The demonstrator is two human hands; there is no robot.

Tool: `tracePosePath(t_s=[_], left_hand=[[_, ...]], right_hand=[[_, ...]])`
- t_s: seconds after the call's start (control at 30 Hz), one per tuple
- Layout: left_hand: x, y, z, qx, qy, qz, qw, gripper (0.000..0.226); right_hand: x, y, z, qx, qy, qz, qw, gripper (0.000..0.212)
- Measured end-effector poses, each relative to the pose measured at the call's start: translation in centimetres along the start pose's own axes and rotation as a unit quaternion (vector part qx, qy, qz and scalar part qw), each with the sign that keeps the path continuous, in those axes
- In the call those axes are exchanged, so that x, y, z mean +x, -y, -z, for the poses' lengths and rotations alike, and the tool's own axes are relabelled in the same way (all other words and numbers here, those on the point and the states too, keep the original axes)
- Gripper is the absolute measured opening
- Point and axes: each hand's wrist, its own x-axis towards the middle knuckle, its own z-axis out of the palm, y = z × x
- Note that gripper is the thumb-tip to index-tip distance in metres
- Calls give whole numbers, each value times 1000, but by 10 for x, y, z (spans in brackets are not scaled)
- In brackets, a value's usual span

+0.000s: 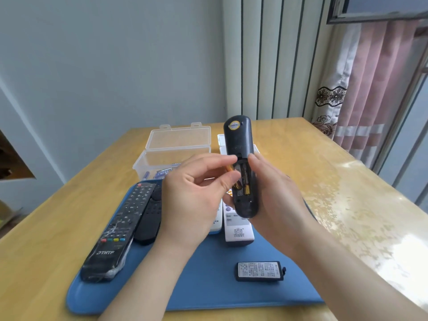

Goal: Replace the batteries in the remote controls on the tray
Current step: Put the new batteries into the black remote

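remote [238, 140], a dark one, is held back-up above the tray [208, 286], its battery bay open toward the camera. the right hand [275, 193] is wrapped round its lower half. the left hand [192, 193] pinches a gold-ended battery [229, 169] between thumb and forefinger at the bay's left slot. a second battery [246, 181] of the same colouring sits in the right slot. the pinched one is likely an old cell, but i cannot tell whether it is going in or coming out.

the pinch is on a small round thing. if it slips, the battery could drop onto the tray and roll among the other remotes. the remote is tilted, so the second battery could fall out too. old and new cells could get mixed, or a new one could go in the wrong way round. the cover [259, 271] lies loose near the tray's front, where a forearm could knock it.

the clear box [171, 158] behind the tray stands with its lid up, and blue batteries [162, 173] lie in its bottom. the tray also holds a long black remote [120, 225], a shorter black remote [150, 216] and white remotes [237, 230].
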Motion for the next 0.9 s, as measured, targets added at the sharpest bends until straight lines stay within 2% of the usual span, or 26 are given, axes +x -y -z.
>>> tracePosePath(t_s=[0.17,0.33,0.47,0.67,0.83,0.9], left_hand=[[-3,7,1,126,-9,-60,990,23],[-2,10,1,165,5,-106,981,26],[-2,16,1,254,21,-164,953,29],[-4,26,-1,364,43,-255,895,26],[-7,31,-1,379,108,-218,893,31],[-5,30,2,307,144,-133,931,32]], right_hand=[[-2,-2,0,6,22,6,1000,33],[-3,-2,1,-40,4,29,999,31],[0,-4,5,-75,-20,33,996,30],[1,-2,8,-70,-26,27,997,33],[6,-3,17,-79,0,7,997,26],[10,1,22,-86,8,-11,996,23]])
